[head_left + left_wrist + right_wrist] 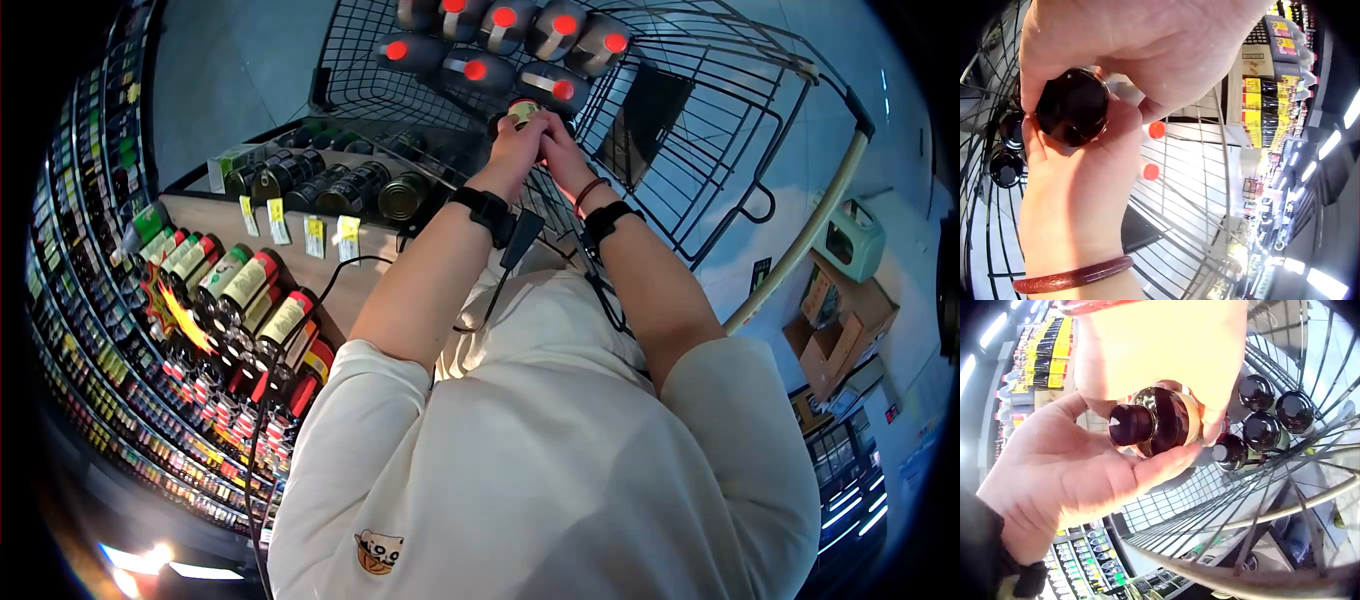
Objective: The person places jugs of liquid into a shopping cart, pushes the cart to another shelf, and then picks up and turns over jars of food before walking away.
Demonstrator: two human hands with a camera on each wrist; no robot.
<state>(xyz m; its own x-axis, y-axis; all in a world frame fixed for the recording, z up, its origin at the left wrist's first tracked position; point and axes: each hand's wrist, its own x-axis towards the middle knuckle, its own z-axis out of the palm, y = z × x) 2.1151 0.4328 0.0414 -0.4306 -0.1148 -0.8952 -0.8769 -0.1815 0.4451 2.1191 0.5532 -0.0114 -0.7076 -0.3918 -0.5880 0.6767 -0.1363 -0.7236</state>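
Both hands grip one dark bottle over the cart, its round dark end towards the left wrist view. The right wrist view shows its dark cap and part of a pale label. My left hand curls round one side, wearing a black wrist strap. On the other side my right hand has its fingers round the bottle, above a dark red bracelet. The fingers cover much of the label.
The wire cart holds several large red-capped jugs and several dark bottles. Left are a low shelf with cans, price tags and labelled bottles. A cardboard box stands on the right. A cable hangs near the body.
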